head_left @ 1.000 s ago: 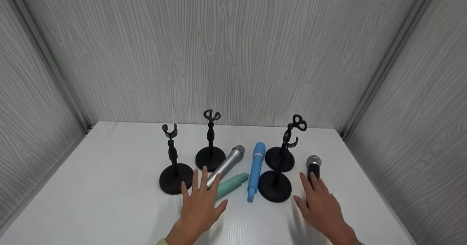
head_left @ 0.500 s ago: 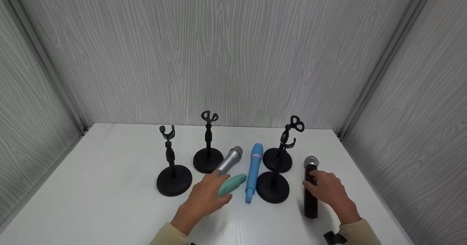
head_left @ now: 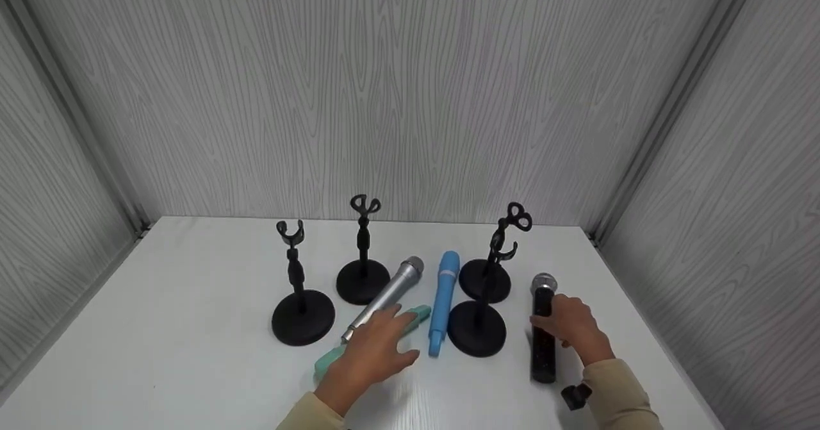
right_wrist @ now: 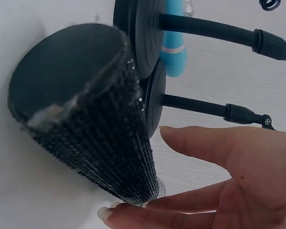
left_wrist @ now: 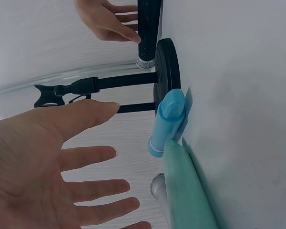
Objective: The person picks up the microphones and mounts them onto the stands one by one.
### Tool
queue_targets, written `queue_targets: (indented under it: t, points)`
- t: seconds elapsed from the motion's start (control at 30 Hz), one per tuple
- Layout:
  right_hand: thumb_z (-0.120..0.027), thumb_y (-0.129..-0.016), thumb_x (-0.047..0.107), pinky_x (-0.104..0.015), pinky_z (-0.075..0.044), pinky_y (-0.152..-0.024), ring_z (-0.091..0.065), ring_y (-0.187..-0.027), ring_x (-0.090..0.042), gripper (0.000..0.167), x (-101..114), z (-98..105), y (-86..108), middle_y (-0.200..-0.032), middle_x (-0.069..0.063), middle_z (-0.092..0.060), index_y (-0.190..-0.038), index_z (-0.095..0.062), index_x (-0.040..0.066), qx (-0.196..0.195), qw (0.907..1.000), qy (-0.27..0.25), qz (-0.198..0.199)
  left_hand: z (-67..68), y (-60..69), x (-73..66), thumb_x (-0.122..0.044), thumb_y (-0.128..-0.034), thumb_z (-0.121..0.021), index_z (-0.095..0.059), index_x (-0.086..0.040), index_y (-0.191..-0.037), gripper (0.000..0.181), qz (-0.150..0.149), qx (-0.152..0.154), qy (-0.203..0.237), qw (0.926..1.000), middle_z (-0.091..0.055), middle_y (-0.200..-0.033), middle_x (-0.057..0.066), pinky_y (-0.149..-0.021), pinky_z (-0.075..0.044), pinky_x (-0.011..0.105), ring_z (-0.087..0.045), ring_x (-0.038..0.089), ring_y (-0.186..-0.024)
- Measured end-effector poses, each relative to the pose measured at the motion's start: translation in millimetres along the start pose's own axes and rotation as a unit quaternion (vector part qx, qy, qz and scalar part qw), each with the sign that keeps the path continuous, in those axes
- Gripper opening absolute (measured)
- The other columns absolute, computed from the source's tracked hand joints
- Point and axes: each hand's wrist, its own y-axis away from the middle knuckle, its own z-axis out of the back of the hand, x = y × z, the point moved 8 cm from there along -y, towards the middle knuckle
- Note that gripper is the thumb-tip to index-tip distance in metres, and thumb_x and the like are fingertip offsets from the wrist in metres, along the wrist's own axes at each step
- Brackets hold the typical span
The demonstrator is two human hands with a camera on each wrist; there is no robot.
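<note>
Grey wood-grain panels [head_left: 371, 97] behind and beside a white table [head_left: 192, 302]. Still at the start, judging by the layout: four upright black stands [head_left: 302, 321], no microphone in any clip, everything left to do by that measure. Silver microphone [head_left: 387, 292], blue microphone [head_left: 443, 302], green microphone [left_wrist: 185, 191] and black microphone [head_left: 543, 359] all lying on the table. Left hand [head_left: 375, 350] spread wide over the green one. Right hand [head_left: 572, 324] around the black one, thumb and fingers on opposite sides (grip or mere touch: cannot tell). Compared with half a second ago, left hand slightly farther right, with the near ends of silver and green now uncovered; right hand nearly unchanged.
</note>
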Motion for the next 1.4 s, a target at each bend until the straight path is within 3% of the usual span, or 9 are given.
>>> queue_targets:
  t: [0.3,0.5,0.73,0.97,1.23,1.4]
  points:
    - [-0.075,-0.089,0.022,-0.032,-0.056,-0.047,-0.069,-0.053,-0.023,0.043,-12.9,-7.8,-10.6,-0.076,-0.019,-0.064,-0.108,-0.059,-0.013,0.023,0.9985,-0.039,-0.030,-0.8,-2.4,-5.4,-0.026,-0.0846,-0.082,-0.062,-0.015,-0.140,0.061,-0.008,-0.005,-0.018,0.9998,-0.059,-0.144,0.022,-0.107,-0.048,0.061,-0.055,0.042,-0.135]
    - [-0.076,-0.083,0.013,-0.034,-0.058,-0.049,-0.069,-0.057,-0.024,0.039,-10.7,-8.4,-11.5,-0.081,-0.022,-0.066,-0.106,-0.058,-0.013,0.023,0.9980,-0.058,-0.007,-0.6,-3.5,-7.1,-0.026,-0.0833,-0.084,-0.062,-0.014,-0.140,0.062,-0.012,-0.007,-0.022,0.9997,-0.059,-0.144,0.023,-0.107,-0.048,0.061,-0.055,0.043,-0.135]
    - [-0.078,-0.078,0.009,-0.033,-0.056,-0.047,-0.067,-0.057,-0.025,0.031,-7.1,-4.4,-4.0,-0.082,-0.020,-0.063,-0.093,-0.057,-0.006,0.026,0.9989,-0.036,0.013,-1.2,-6.1,-8.8,-0.025,-0.0798,-0.086,-0.062,-0.013,-0.140,0.066,-0.015,-0.011,-0.029,0.9994,-0.061,-0.140,0.022,-0.105,-0.050,0.058,-0.058,0.042,-0.130]
    - [-0.075,-0.075,0.006,-0.037,-0.059,-0.052,-0.068,-0.068,-0.028,0.050,-2.6,4.0,5.4,-0.100,-0.028,-0.064,-0.118,-0.058,-0.014,0.056,0.9979,-0.025,0.022,-5.5,-12.3,-14.3,-0.023,-0.0761,-0.090,-0.061,-0.013,-0.138,0.069,-0.022,-0.008,-0.033,0.9992,-0.063,-0.131,0.017,-0.090,-0.057,0.052,-0.062,0.037,-0.116]
    - [-0.075,-0.075,0.009,-0.036,-0.058,-0.054,-0.067,-0.071,-0.024,0.047,-0.6,11.8,9.8,-0.100,-0.018,-0.065,-0.119,-0.060,0.001,0.064,0.9975,0.012,0.027,-14.9,-27.7,-19.9,-0.020,-0.0742,-0.089,-0.064,-0.018,-0.139,0.070,-0.005,0.019,-0.001,0.9998,-0.060,-0.135,0.016,-0.082,-0.058,0.050,-0.060,0.034,-0.115]
    - [-0.075,-0.072,0.009,-0.038,-0.049,-0.061,-0.060,-0.076,-0.025,0.046,3.8,17.7,12.2,-0.099,-0.013,-0.066,-0.116,-0.062,0.008,0.048,0.9966,0.043,0.051,-21.9,-38.7,-25.8,-0.020,-0.0751,-0.089,-0.066,-0.018,-0.136,0.065,-0.004,0.026,0.006,0.9996,-0.061,-0.126,0.012,-0.074,-0.056,0.040,-0.058,0.025,-0.104]
